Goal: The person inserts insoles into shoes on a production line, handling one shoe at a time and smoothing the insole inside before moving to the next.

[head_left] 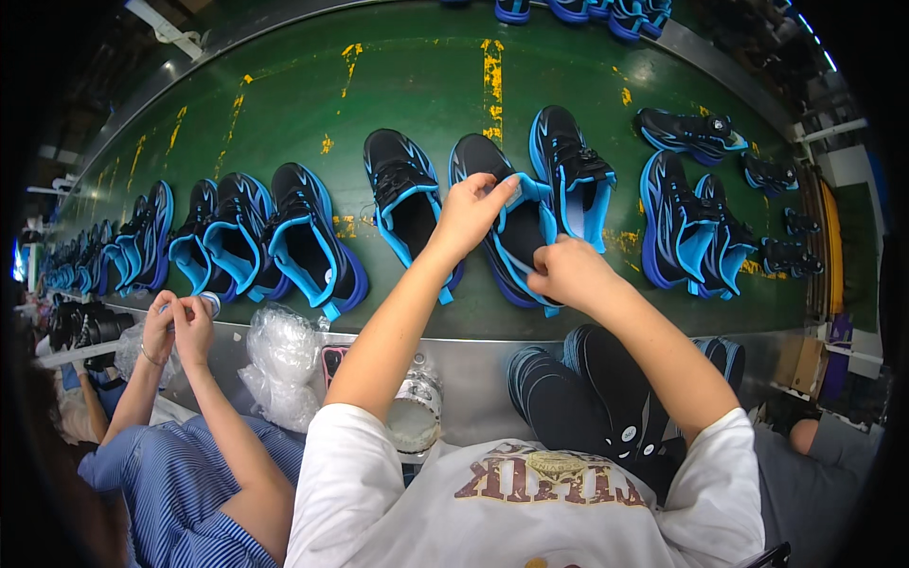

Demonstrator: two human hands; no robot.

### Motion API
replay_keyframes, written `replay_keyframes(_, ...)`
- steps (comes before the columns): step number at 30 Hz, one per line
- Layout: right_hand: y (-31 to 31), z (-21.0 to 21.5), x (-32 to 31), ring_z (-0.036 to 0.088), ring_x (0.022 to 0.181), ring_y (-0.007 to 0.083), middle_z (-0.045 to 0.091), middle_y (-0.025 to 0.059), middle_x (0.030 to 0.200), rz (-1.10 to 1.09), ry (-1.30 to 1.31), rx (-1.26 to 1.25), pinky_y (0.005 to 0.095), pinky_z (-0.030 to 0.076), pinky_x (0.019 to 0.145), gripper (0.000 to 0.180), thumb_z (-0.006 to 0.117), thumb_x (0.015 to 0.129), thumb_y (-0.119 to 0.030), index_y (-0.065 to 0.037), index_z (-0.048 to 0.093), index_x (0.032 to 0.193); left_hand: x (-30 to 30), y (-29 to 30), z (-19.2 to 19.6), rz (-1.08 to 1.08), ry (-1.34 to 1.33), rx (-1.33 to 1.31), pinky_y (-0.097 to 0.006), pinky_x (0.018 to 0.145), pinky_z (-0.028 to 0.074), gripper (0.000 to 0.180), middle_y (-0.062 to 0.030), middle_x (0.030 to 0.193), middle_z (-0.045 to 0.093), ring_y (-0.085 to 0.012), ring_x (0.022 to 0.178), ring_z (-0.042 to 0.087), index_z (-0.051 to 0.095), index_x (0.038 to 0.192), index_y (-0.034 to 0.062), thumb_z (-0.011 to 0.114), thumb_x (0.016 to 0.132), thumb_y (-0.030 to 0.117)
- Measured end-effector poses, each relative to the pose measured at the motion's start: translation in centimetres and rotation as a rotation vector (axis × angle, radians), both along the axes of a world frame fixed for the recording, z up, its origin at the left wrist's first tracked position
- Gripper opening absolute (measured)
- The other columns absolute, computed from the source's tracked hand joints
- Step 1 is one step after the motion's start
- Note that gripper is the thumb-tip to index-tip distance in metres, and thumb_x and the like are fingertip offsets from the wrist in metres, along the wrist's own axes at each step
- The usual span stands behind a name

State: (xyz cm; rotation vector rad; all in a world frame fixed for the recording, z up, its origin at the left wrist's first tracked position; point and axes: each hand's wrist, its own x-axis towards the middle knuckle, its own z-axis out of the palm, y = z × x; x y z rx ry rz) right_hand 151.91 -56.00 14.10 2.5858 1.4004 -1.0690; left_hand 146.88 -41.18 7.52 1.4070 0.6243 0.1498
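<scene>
A black and blue sneaker stands in front of me on the green belt, toe pointing away. My left hand pinches it at the tongue, where a pale label shows. The curled fingers of my right hand grip the right side of its collar near the heel; their tips are partly hidden at the opening. A greyish edge shows inside the shoe, too little to name. Close on the left stands another sneaker, and just beyond my right hand a third sneaker, both untouched.
The green belt carries several more sneakers leftward and a pair on the right. Black insoles lie on the metal ledge below. Beside them are a round tin and clear plastic bags. A co-worker's hands work at left.
</scene>
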Motion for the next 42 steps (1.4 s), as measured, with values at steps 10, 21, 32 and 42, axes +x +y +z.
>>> replay_keyframes(10, 2.1, -5.4, 0.0, 0.054, 0.087, 0.031, 0.055, 0.0192, 0.092, 0.075, -0.221, 0.114, 0.0359, 0.047, 0.074, 0.016, 0.051, 0.072, -0.009, -0.001, 0.064, 0.078, 0.1, 0.6, 0.5, -0.128, 0.074, 0.132, -0.023, 0.043, 0.028, 0.038, 0.0026, 0.054, 0.041, -0.0042, 0.051, 0.034, 0.053, 0.069, -0.0006, 0.055, 0.084, 0.034)
replay_keyframes(21, 2.3, -4.8, 0.4, 0.058, 0.081, 0.0297, 0.056, 0.019, 0.091, 0.206, -0.114, -0.021, 0.036, 0.049, 0.071, 0.017, 0.051, 0.073, -0.01, -0.001, 0.064, 0.078, -0.3, -0.1, -0.7, -0.148, 0.129, 0.217, -0.024, 0.042, 0.028, 0.041, 0.0023, 0.052, 0.037, -0.0051, 0.049, 0.034, 0.047, 0.064, 0.0029, 0.051, 0.086, 0.037)
replay_keyframes(32, -0.5, -6.1, 0.5, 0.053, 0.083, 0.0276, 0.055, 0.0165, 0.091, 0.192, -0.188, 0.182, 0.0353, 0.045, 0.074, 0.022, 0.052, 0.073, -0.015, 0.0, 0.064, 0.083, -0.5, -1.5, -0.1, -0.046, 0.123, 0.14, -0.029, 0.049, 0.038, 0.04, -0.0104, 0.055, 0.051, -0.0135, 0.052, 0.048, 0.054, 0.078, -0.0044, 0.052, 0.084, 0.035)
replay_keyframes(42, 1.1, -6.8, 1.0, 0.057, 0.085, 0.0251, 0.06, 0.0138, 0.092, 0.459, -0.154, -0.221, 0.0333, 0.046, 0.069, 0.016, 0.052, 0.073, -0.011, -0.006, 0.065, 0.08, -0.1, -4.1, -0.4, 0.143, 0.065, 0.323, -0.039, 0.063, 0.043, 0.035, -0.0223, 0.077, 0.057, -0.0372, 0.072, 0.056, 0.053, 0.085, -0.0046, 0.049, 0.086, 0.03)
